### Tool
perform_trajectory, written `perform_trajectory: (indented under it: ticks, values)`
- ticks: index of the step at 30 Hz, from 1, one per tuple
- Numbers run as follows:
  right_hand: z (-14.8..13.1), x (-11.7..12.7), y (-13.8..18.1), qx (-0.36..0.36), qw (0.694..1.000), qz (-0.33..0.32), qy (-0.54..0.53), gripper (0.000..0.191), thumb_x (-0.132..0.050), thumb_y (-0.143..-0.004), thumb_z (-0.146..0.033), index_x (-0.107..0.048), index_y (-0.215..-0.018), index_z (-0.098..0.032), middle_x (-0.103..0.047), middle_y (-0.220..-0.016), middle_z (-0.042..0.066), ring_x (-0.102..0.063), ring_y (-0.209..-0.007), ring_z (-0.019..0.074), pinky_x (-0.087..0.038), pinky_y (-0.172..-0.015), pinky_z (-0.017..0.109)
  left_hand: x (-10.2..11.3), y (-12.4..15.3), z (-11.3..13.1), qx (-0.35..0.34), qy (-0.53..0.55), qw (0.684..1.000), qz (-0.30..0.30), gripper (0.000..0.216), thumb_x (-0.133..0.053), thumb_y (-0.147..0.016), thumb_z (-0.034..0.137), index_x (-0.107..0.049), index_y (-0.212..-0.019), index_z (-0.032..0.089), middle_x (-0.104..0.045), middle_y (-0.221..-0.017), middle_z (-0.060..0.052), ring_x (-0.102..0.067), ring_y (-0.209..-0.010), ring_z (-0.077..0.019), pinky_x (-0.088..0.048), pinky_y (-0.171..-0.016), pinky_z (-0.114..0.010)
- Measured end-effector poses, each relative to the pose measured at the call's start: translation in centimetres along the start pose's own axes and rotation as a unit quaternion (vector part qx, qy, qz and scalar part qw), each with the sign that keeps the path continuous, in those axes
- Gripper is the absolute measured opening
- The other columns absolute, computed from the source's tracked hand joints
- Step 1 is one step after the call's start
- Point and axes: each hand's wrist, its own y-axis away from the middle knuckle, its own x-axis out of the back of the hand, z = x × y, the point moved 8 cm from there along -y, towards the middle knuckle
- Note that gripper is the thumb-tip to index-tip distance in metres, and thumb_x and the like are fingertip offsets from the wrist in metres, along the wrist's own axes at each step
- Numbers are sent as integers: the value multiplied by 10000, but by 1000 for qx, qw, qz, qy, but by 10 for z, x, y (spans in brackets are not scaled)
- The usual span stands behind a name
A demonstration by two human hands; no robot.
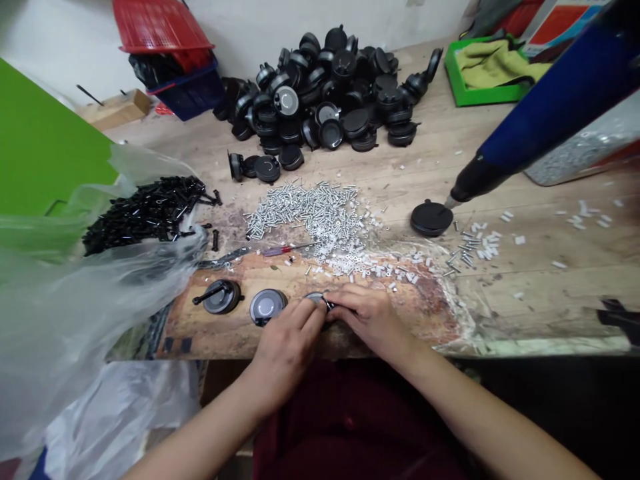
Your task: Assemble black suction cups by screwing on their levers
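Note:
My left hand [287, 343] and my right hand [365, 317] meet at the front edge of the wooden bench, both pinching one small round black part [320, 301] that my fingers mostly hide. Two similar round black parts lie just to the left: one with a shiny face [267, 306] and one with a lever on top [220, 297]. A spread of small silver screws [310, 213] and white spacers [360, 261] lies just beyond my hands.
A big heap of black round parts [330, 93] fills the back of the bench. Black pins [145, 213] lie on a clear plastic bag at left. A blue hanging power screwdriver [545, 113] points at a lone black disc [431, 219]. A green tray [480, 70] sits back right.

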Motion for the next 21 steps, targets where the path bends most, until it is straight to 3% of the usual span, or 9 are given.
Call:
perform_trajectory:
  ticks: [4,7,10,12,14,17,21]
  values:
    - [-4,1,0,-1,1000,-4,14,138,-611,-853,-193,-683,-971,-195,-687,-862,31,-655,-801,145,-539,-747,263,-1,1,-5,6,28,1000,3,213,-397,-942,154,-575,-1058,158,-558,-860,-56,-530,-749,-159,-444,-657,-277]
    - [-15,15,5,-2,999,30,13,235,-595,-866,-221,-627,-1098,-197,-665,-973,53,-640,-912,156,-530,-826,278,13,1,-15,58,131,986,83,174,-465,-917,161,-620,-996,165,-600,-840,-50,-576,-764,-147,-471,-684,-260]
    - [-32,32,13,-1,997,83,8,465,-670,-806,-334,-530,-1239,-238,-598,-1125,78,-594,-1047,186,-507,-912,317,22,8,-31,174,292,925,168,157,-571,-867,206,-653,-999,186,-660,-811,-25,-619,-700,-129,-501,-624,-227]
    - [-39,31,16,-14,997,73,4,729,-759,-674,-459,-463,-1305,-247,-521,-1260,107,-522,-1177,241,-460,-998,378,20,13,-36,239,388,871,185,204,-602,-846,238,-657,-1040,204,-642,-677,19,-570,-506,-96,-462,-462,-193]
    - [-41,20,18,-30,999,41,-7,929,-791,-569,-544,-395,-1352,-238,-454,-1351,129,-438,-1275,283,-403,-1059,430,18,16,-33,258,441,838,193,233,-614,-837,247,-662,-1064,220,-604,-591,49,-481,-376,-67,-400,-363,-178]
    - [-40,8,17,-42,998,26,-30,819,-758,-660,-494,-380,-1344,-249,-513,-1319,108,-479,-1249,242,-419,-1045,407,24,19,-26,238,427,845,217,216,-639,-815,227,-701,-1022,242,-675,-742,9,-543,-458,-73,-439,-408,-180]
    - [-45,7,12,-29,999,23,-39,597,-736,-723,-378,-477,-1244,-242,-606,-1190,67,-569,-1126,191,-472,-973,327,30,24,-22,225,402,856,234,202,-647,-809,205,-719,-989,259,-703,-906,-28,-655,-735,-140,-470,-470,-174]
